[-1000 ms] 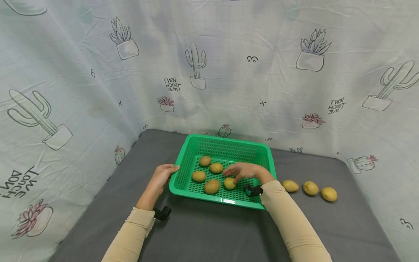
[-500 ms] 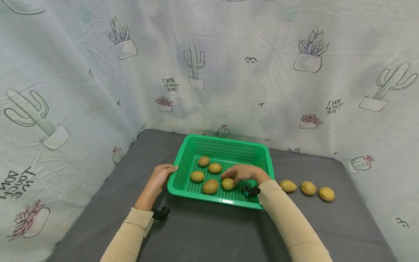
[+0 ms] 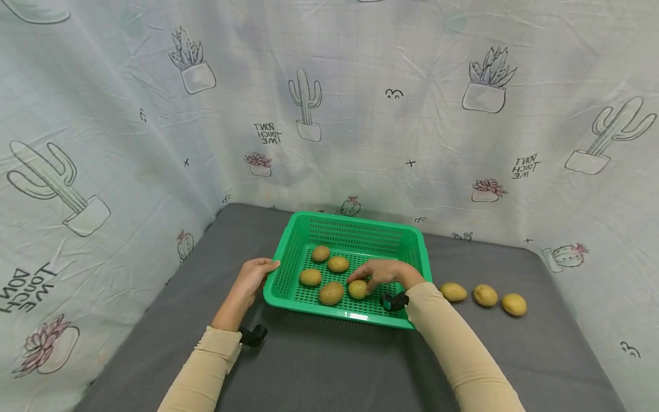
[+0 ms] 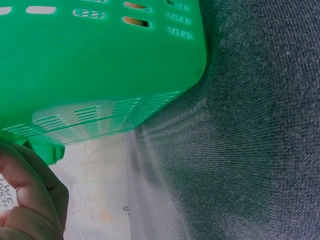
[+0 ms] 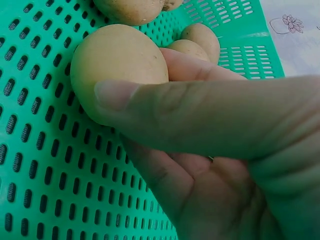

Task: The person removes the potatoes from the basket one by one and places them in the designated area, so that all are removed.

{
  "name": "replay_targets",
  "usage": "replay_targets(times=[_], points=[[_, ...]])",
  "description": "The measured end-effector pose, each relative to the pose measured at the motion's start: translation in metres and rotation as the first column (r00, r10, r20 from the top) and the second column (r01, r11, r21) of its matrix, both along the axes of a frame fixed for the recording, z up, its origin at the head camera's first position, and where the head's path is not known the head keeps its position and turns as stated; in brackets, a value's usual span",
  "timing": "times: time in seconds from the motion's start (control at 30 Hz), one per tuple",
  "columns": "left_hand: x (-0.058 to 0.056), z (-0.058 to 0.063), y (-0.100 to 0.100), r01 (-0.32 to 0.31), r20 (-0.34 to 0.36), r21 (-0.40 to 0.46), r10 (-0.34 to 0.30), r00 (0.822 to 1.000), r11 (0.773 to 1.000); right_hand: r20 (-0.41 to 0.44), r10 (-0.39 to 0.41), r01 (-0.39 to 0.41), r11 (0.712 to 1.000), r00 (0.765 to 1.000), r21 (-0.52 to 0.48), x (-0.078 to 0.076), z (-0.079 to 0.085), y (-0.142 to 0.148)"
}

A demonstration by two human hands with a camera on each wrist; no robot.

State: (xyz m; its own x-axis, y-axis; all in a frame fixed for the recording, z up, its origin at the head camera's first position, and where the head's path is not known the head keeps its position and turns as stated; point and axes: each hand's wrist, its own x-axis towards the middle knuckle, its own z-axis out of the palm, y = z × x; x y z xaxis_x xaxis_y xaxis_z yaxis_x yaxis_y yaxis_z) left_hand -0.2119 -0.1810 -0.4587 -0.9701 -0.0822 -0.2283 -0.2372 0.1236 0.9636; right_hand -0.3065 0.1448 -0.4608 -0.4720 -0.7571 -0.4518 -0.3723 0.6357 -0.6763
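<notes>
A green plastic basket (image 3: 309, 309) with slotted walls stands on the dark grey cloth. At its left end, my left hand (image 3: 252, 277) grips the rim, thumb on top; the left wrist view shows curled fingers (image 4: 30, 185) against the outside of the rim. Reaching into the basket, my right hand (image 3: 383, 270) pinches a yellowish potato (image 3: 357, 290) between thumb and fingers. In the right wrist view the thumb presses on that potato (image 5: 117, 65), low over the slotted floor. A larger potato (image 3: 331, 293) lies just left of it. Behind are more potatoes (image 3: 338, 264).
Outside the basket, three potatoes lie in a row on the right: a near one (image 3: 453, 292), a middle one (image 3: 485, 295) and a far one (image 3: 513, 305). A pale printed curtain (image 3: 360, 143) hangs behind the table and along both sides.
My right hand has come down slightly and its fingers have closed around the yellowish potato. The left hand keeps its hold on the basket rim. The head view has shifted a little.
</notes>
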Motion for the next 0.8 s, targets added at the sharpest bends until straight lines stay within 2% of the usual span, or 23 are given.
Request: replay_targets(times=[0.23,0.67,0.8], points=[[-0.0034,-0.0007,0.0001,-0.009,0.055,-0.017,0.009,0.998,1.0,0.004,-0.025,0.025,0.999,1.0,-0.028,0.0007,0.0009,0.0007],[-0.0043,-0.0021,-0.0004,-0.012,0.054,-0.021,0.013,0.998,1.0,-0.002,-0.055,0.055,0.996,0.998,-0.072,0.0009,0.0071,0.0014],[-0.0035,-0.0009,0.0004,-0.011,0.06,-0.029,0.012,0.998,1.0,0.005,-0.094,0.095,0.992,0.996,-0.084,0.0017,0.0078,0.0021]])
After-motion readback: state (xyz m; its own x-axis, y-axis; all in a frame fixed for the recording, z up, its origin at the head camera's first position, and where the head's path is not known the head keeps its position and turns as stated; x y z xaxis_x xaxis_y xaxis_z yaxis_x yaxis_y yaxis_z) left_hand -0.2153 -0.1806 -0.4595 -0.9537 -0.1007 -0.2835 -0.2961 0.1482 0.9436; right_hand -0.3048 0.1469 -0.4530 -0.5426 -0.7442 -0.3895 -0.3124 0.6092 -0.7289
